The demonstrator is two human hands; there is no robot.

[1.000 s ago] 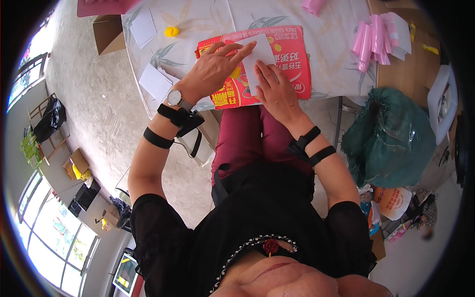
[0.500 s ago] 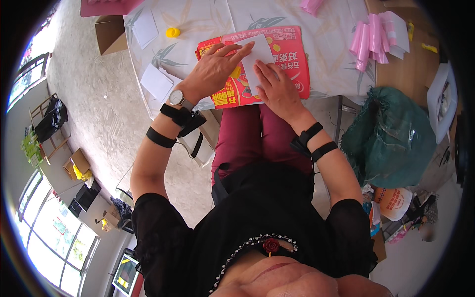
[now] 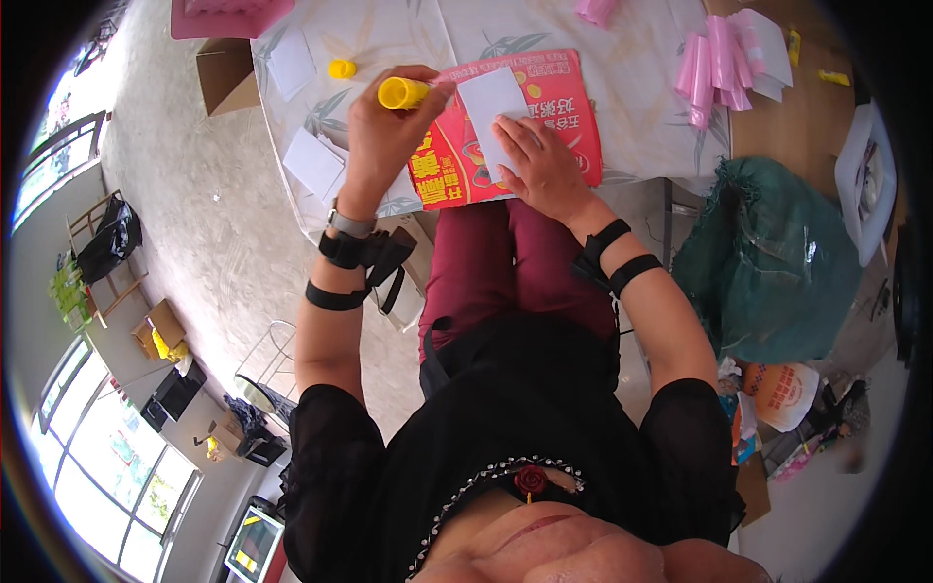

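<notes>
My left hand point(image 3: 374, 136) is wrapped round a yellow glue stick point(image 3: 402, 93), holding it above the left edge of a red printed cardboard sheet point(image 3: 573, 83). Its round end faces up toward me. On the cardboard lies a white paper piece point(image 3: 491, 97), long and narrow. My right hand point(image 3: 544, 170) rests with outstretched fingers on the paper's right side, pressing it flat. A small yellow cap point(image 3: 342, 69) stands on the tablecloth beyond my left hand.
White paper pieces point(image 3: 313, 163) lie at the table's left edge, with another sheet point(image 3: 290, 66) farther back. Pink rolled pieces point(image 3: 721, 58) are heaped at the right. A pink basket point(image 3: 228, 17) shows at the far left. A green sack point(image 3: 777, 262) stands right of my legs.
My left hand has lifted off the paper and moved left, turning so that the glue stick's end shows. My right hand stays on the paper.
</notes>
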